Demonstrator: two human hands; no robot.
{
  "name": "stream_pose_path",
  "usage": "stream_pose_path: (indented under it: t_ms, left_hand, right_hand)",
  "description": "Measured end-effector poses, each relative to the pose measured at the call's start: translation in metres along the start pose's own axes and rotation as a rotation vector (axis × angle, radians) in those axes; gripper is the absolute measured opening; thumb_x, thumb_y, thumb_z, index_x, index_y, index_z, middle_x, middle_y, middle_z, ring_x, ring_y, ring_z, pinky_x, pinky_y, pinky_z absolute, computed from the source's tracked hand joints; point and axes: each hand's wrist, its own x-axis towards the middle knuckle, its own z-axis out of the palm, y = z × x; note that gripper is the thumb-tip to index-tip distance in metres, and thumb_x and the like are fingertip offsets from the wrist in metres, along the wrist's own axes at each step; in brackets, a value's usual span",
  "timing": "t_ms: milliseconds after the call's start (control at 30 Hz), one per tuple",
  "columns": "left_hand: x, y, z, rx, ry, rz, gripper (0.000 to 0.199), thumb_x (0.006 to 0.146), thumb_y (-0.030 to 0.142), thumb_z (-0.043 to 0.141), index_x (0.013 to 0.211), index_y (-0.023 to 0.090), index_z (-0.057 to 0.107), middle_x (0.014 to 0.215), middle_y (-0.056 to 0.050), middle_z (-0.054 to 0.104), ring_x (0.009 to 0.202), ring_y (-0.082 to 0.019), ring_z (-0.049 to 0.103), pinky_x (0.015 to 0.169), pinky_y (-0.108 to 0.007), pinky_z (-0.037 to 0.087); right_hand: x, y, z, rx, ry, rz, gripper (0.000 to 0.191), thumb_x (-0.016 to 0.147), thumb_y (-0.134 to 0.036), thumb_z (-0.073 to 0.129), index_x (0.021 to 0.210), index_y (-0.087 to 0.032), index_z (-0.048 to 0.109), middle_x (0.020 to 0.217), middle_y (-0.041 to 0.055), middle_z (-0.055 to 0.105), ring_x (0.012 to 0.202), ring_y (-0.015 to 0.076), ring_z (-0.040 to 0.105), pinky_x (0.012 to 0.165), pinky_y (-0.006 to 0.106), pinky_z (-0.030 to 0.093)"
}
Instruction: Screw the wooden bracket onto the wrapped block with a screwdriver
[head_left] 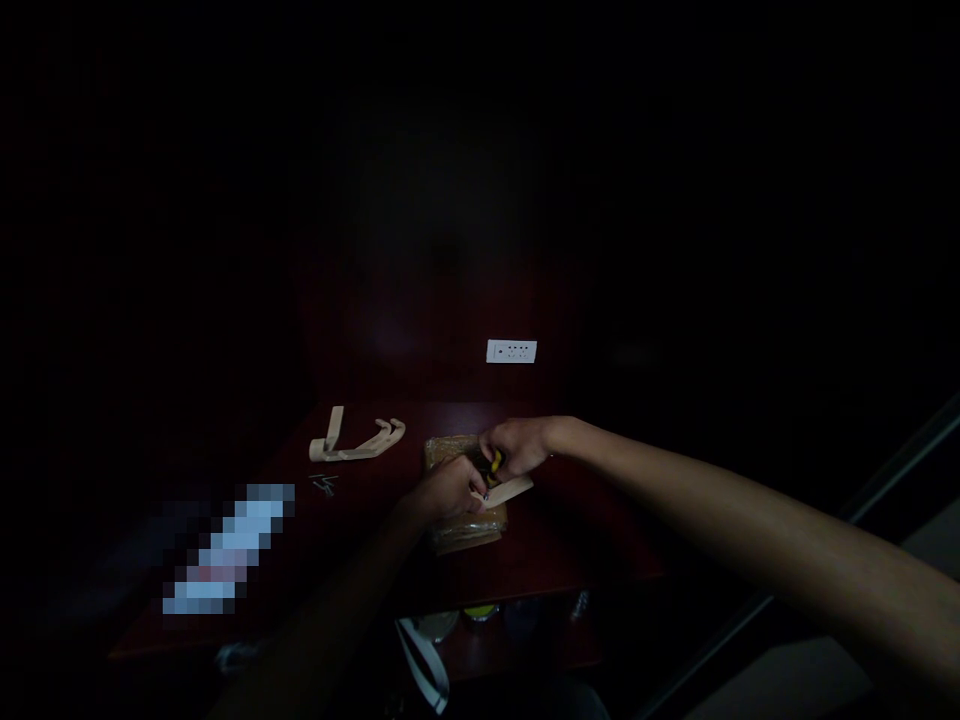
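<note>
My right hand (pixel 519 447) is closed around the yellow and black handle of a screwdriver (pixel 496 463). It points down toward a flat, light wooden strip (pixel 511 491). My left hand (pixel 452 488) pinches the strip near its left end, close to a small metallic bit that I cannot make out clearly. Under both hands lies a brown parcel (pixel 469 530) wrapped in clear plastic or tape, and the strip rests over it. To the left, a wooden assembly with curved, hook-like arms (pixel 367 447) lies on the table, with several thin screws (pixel 324 485) in front of it.
The dark red table (pixel 570 555) has its front edge just beyond the parcel. A blurred-out pale sheet (pixel 229 550) lies at the left. On the wall behind is a white socket panel (pixel 511 351). Below the tabletop are a pale strap (pixel 425 665) and a round yellow-green item (pixel 481 611).
</note>
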Motion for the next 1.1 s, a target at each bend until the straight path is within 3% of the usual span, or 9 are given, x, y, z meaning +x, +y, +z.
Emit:
stream_pose_path:
  t_ms: [133,233,533,700,800,933,1100]
  left_hand:
    - [0.0,0.0,0.001,-0.006,-0.007,-0.007,0.03,0.06,0.03,0.069,0.089,0.022,0.075,0.077,-0.001,0.069,0.071,-0.017,0.059,0.058,-0.024,0.038]
    - [0.0,0.001,0.001,-0.016,-0.014,-0.018,0.029,0.061,0.029,0.068,0.088,0.022,0.075,0.073,0.0,0.069,0.067,-0.015,0.058,0.056,-0.023,0.036]
    - [0.0,-0.001,0.004,-0.05,-0.007,-0.065,0.031,0.061,0.028,0.068,0.091,0.02,0.073,0.079,-0.001,0.07,0.067,-0.015,0.058,0.054,-0.023,0.036]
    - [0.001,-0.002,0.005,-0.07,-0.017,-0.036,0.028,0.062,0.026,0.067,0.089,0.018,0.073,0.073,0.0,0.068,0.065,-0.014,0.058,0.055,-0.022,0.037]
    - [0.001,0.0,0.004,-0.067,-0.029,-0.003,0.023,0.063,0.024,0.066,0.083,0.018,0.073,0.069,0.0,0.067,0.063,-0.014,0.057,0.053,-0.022,0.036]
    - [0.002,0.002,0.002,-0.062,-0.014,0.025,0.021,0.061,0.022,0.069,0.081,0.017,0.074,0.073,-0.001,0.069,0.068,-0.016,0.059,0.055,-0.023,0.038]
    - [0.002,0.001,0.004,-0.085,0.01,0.027,0.025,0.061,0.02,0.068,0.085,0.016,0.072,0.079,-0.002,0.07,0.072,-0.016,0.06,0.06,-0.023,0.041]
  right_hand:
    - [0.0,0.0,-0.001,-0.119,0.087,-0.032,0.029,0.075,-0.03,0.066,0.101,-0.017,0.066,0.088,0.0049,0.068,0.075,0.0161,0.059,0.06,0.023,0.036]
    - [-0.001,-0.001,0.001,-0.163,0.123,-0.053,0.028,0.081,-0.031,0.061,0.103,-0.016,0.066,0.087,0.0078,0.068,0.077,0.0182,0.06,0.06,0.025,0.036]
    - [0.001,0.002,0.005,-0.121,0.069,-0.052,0.03,0.085,-0.037,0.055,0.102,-0.015,0.067,0.086,0.0077,0.068,0.073,0.0168,0.059,0.058,0.025,0.035]
    - [0.0,-0.006,-0.003,-0.134,0.006,0.055,0.038,0.087,-0.043,0.052,0.097,-0.011,0.069,0.086,0.01,0.069,0.071,0.0168,0.06,0.056,0.025,0.036]
    - [0.001,-0.01,-0.007,-0.089,-0.053,0.117,0.04,0.08,-0.046,0.06,0.098,-0.011,0.07,0.088,0.009,0.068,0.073,0.0176,0.061,0.056,0.024,0.038]
    - [0.008,-0.014,-0.008,-0.06,-0.084,0.069,0.04,0.069,-0.034,0.069,0.104,-0.014,0.068,0.089,0.0062,0.069,0.076,0.0186,0.062,0.058,0.024,0.041]
    - [0.013,-0.013,-0.006,-0.095,-0.037,0.015,0.034,0.074,-0.027,0.065,0.106,-0.013,0.067,0.094,0.0084,0.069,0.078,0.0186,0.062,0.063,0.025,0.042]
